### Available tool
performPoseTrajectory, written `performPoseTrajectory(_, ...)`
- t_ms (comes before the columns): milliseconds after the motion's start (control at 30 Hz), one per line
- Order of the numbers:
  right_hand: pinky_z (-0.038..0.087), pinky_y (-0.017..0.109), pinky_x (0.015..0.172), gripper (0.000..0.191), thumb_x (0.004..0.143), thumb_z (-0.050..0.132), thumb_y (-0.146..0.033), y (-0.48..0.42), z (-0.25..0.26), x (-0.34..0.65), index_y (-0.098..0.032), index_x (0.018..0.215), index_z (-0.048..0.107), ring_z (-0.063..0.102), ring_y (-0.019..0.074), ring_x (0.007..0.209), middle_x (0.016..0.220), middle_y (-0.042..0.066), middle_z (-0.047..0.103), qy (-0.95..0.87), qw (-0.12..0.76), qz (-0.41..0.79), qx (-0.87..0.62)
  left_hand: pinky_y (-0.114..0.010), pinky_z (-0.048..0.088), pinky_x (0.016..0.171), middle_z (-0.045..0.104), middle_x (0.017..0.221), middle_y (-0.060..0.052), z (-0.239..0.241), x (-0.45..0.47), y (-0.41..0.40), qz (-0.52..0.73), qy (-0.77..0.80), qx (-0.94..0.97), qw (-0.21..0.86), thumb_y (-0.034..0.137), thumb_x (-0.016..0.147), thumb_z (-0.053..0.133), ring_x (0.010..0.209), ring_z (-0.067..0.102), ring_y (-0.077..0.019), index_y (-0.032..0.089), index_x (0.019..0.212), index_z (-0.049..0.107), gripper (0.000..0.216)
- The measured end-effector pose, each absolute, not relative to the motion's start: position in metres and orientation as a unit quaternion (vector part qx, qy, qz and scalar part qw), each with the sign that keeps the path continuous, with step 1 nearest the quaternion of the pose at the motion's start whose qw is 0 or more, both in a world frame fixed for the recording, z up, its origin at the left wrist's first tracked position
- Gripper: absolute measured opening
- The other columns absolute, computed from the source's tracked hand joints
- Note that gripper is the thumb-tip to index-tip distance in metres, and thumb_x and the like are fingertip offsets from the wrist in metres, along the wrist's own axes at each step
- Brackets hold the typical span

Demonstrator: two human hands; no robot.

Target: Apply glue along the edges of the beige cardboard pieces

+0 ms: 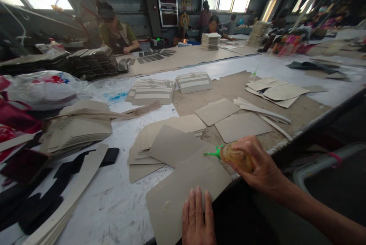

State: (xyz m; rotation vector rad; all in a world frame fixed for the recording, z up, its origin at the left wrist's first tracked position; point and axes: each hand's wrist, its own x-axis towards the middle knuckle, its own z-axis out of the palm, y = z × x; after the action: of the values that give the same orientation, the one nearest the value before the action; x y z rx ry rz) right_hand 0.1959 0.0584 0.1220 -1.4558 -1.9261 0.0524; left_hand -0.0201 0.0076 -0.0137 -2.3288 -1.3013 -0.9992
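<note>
My left hand (198, 218) lies flat, fingers stretched out, on a grey-beige rounded panel (177, 199) at the table's near edge. In my right hand (254, 161) is a squeeze glue bottle (236, 157) of yellowish colour with a green nozzle. It is tipped on its side, its nozzle tip just over the panel's upper right part; whether it touches I cannot tell. Small pale glue spots show on the panel. Another panel (173, 144) lies partly under it, against a fanned stack of similar panels (143, 142).
Two panels (243, 126) and pale strips (264, 111) lie on brown board to the right. More stacks (77, 126), long strips (68, 195) and black bands (82, 161) fill the left. A co-worker (116, 33) sits across the table. A plastic bin (328, 161) stands at right.
</note>
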Motion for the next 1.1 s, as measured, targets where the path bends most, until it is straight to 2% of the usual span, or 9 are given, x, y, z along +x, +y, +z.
performPoseTrajectory(300, 0.051, 0.037, 0.081, 0.031, 0.084, 0.060, -0.014, 0.055, 0.117, 0.193, -0.026, 0.110, 0.047, 0.057, 0.0225, 0.092, 0.101, 0.007, 0.049, -0.734, 0.373, 0.042, -0.566, -0.034, 0.020, 0.121, 0.069, 0.119, -0.011, -0.014, -0.025, 0.009, -0.343, -0.438, -0.816, 0.155, 0.002, 0.085, 0.039, 0.143, 0.031, -0.0177, 0.011, 0.120, 0.064, 0.044)
performPoseTrajectory(567, 0.052, 0.035, 0.079, 0.031, 0.084, 0.058, -0.012, 0.055, 0.116, 0.161, -0.026, 0.109, 0.047, 0.056, 0.0215, 0.093, 0.102, 0.007, 0.048, -0.746, 0.389, 0.075, -0.535, -0.037, 0.024, 0.120, 0.066, 0.125, -0.014, -0.006, -0.021, 0.003, -0.336, -0.453, -0.814, 0.140, 0.000, 0.086, 0.041, 0.140, 0.036, -0.0232, 0.007, 0.120, 0.063, 0.042)
performPoseTrajectory(900, 0.050, 0.032, 0.081, 0.033, 0.082, 0.057, -0.007, 0.057, 0.114, 0.128, -0.027, 0.108, 0.048, 0.054, 0.0190, 0.093, 0.099, 0.005, 0.048, -0.759, 0.406, 0.128, -0.493, -0.036, 0.031, 0.116, 0.068, 0.120, -0.013, -0.019, -0.001, 0.003, -0.447, -0.490, -0.742, 0.099, 0.000, 0.088, 0.033, 0.132, 0.048, -0.0204, 0.009, 0.118, 0.064, 0.044)
performPoseTrajectory(1000, 0.051, 0.034, 0.081, 0.030, 0.081, 0.060, -0.010, 0.058, 0.110, 0.113, -0.026, 0.105, 0.051, 0.057, 0.0191, 0.091, 0.098, 0.004, 0.052, -0.724, 0.431, 0.194, -0.502, -0.038, 0.033, 0.115, 0.068, 0.120, -0.015, -0.020, -0.001, 0.002, -0.453, -0.484, -0.741, 0.111, -0.002, 0.085, 0.035, 0.131, 0.049, -0.0222, 0.007, 0.119, 0.063, 0.045)
performPoseTrajectory(1100, 0.052, 0.029, 0.063, 0.027, 0.084, 0.065, -0.030, 0.062, 0.111, 0.104, -0.025, 0.103, 0.046, 0.059, 0.0163, 0.074, 0.088, 0.001, 0.057, -0.577, 0.475, 0.400, -0.531, -0.039, 0.034, 0.115, 0.067, 0.121, -0.015, -0.019, -0.003, 0.002, -0.445, -0.485, -0.744, 0.111, -0.001, 0.086, 0.036, 0.131, 0.049, -0.0230, 0.007, 0.118, 0.064, 0.043)
